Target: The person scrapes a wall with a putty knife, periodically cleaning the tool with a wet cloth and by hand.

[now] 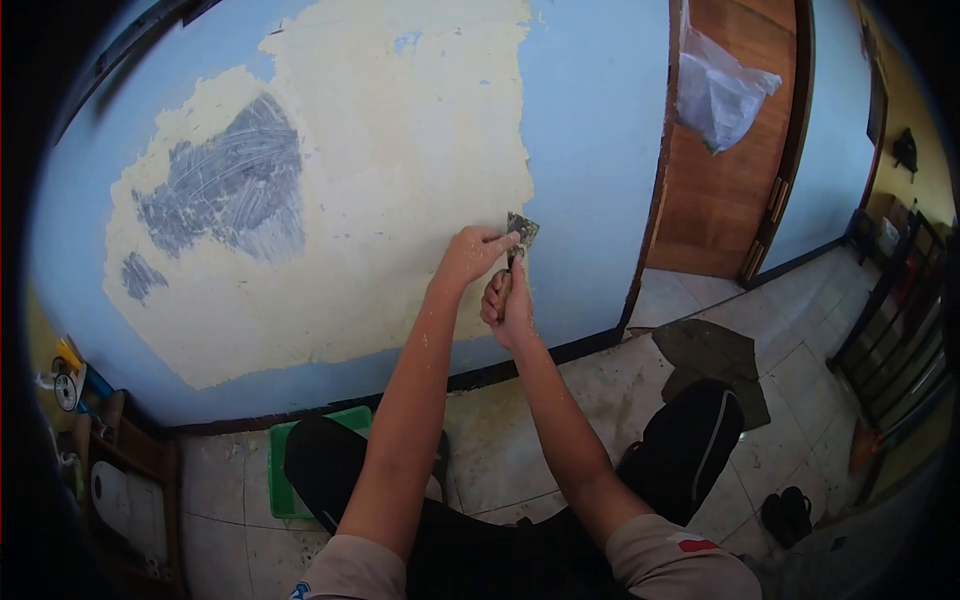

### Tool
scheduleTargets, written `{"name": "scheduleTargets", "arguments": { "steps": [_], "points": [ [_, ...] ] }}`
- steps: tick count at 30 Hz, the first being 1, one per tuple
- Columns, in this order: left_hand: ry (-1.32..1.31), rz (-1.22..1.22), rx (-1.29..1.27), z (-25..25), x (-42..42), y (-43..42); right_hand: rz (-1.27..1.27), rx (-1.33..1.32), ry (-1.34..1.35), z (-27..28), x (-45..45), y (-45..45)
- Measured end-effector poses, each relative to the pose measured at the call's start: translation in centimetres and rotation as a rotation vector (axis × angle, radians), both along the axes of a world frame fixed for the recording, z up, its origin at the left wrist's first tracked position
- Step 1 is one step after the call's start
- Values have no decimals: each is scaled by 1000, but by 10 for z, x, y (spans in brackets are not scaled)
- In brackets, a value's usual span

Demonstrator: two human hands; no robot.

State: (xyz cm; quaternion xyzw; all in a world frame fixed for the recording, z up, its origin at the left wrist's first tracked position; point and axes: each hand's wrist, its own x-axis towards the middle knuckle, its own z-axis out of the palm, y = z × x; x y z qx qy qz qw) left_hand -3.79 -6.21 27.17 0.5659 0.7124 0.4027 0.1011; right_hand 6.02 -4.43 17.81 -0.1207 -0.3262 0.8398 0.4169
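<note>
My right hand [512,308] is wrapped around the handle of a putty knife [519,229], its blade pointing up. The fingers of my left hand [474,254] are closed at the blade, with one fingertip laid across its dirty face. Pale flecks cling to both forearms. Right behind the hands is a blue wall [592,190] with a large cream patch [410,170] that has ragged edges. Farther left on that patch is a grey, streaky smear [245,180].
A green tray [279,470] lies on the floor by my left knee. Dark cloth [710,360] is near my right knee, with black sandals [787,515] beyond. A wooden cabinet [170,525] stands at left. A plastic bag [722,95] hangs by a brown door [715,200]; a black metal rack [895,340] is at right.
</note>
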Motion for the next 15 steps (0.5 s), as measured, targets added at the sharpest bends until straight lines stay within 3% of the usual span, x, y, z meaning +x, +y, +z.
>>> {"name": "scheduleTargets", "arguments": {
  "steps": [2,5,8,13,15],
  "points": [
    [103,18,-95,34,-1,15,91,25,151,20,-1,2],
    [155,-18,-148,70,-8,22,151,-16,142,45,-3,5],
    [148,-57,-150,75,-10,22,102,23,19,46,-8,11],
    [46,-61,-68,24,-17,43,-83,142,-293,7,-1,42],
    [-141,-56,71,-11,-11,51,-120,164,-349,-12,5,55]
  ]
}}
